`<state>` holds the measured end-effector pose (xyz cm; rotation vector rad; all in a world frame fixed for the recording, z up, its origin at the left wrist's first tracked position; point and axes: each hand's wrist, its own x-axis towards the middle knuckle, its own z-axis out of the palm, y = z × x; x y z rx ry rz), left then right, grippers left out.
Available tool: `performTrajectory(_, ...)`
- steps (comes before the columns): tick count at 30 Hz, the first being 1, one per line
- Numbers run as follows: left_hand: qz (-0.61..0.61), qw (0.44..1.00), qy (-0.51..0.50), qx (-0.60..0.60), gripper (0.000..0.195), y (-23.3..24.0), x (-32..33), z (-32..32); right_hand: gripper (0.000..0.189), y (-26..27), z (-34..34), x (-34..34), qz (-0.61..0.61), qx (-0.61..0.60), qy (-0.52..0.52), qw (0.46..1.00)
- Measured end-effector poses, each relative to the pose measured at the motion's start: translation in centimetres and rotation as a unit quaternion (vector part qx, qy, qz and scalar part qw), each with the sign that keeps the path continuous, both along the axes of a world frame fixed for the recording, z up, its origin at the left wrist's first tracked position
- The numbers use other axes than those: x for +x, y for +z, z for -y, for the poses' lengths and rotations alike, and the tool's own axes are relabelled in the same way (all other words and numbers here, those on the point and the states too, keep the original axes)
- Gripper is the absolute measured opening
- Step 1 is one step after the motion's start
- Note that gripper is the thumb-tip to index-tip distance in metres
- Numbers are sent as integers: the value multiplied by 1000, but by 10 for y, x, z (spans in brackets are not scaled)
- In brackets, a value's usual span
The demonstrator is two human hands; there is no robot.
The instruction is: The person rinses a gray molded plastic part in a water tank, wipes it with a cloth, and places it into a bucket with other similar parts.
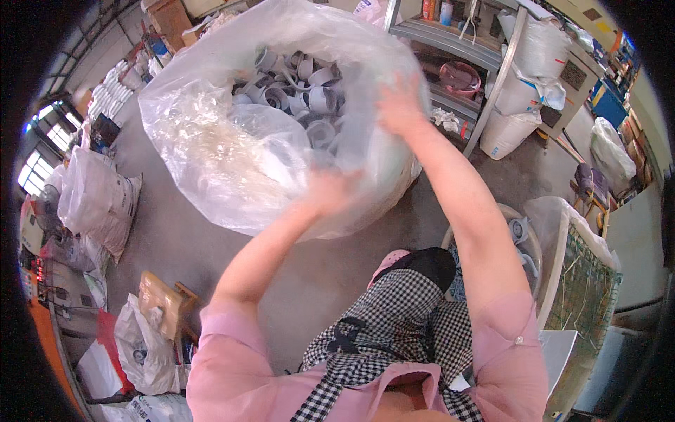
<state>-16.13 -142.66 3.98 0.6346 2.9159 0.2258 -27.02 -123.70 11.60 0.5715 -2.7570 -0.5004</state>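
Observation:
A large clear plastic bag point(211, 174) stands open-mouthed in front of me, its film spread wide around the opening. Inside lie several white and grey plastic parts point(321, 100), ring- or cup-shaped, some with dark insides. My left hand point(332, 192) is on the bag's near edge, blurred, and whether its fingers grip the film cannot be told. On the right side of the bag, my right hand point(401, 103) lies against the film with its fingers spread, also blurred.
Metal shelving point(448, 39) stands beyond the bag at the right, with filled sacks point(509, 132) beside it. A round tub point(532, 237) with plastic parts and a mesh-sided container point(572, 279) are near my right side. Left are more sacks point(100, 200) and a small wooden stool point(158, 300).

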Motion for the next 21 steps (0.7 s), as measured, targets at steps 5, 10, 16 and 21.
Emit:
performTrajectory(5,-215,966,133,-59,68,-20,6,79,51,-80,-56,-34,90,-266,-142,949)
performTrajectory(10,-237,965,102,-52,69,-20,-15,36,49,-103,-148,-64,79,-477,74,873)
performTrajectory(16,-386,895,22,223,22,49,23,-19,34,-65,-247,82,145,-752,152,624)
performTrajectory(21,-224,946,-147,180,30,6,24,-212,48,-289,-467,267,28,-372,-473,798)
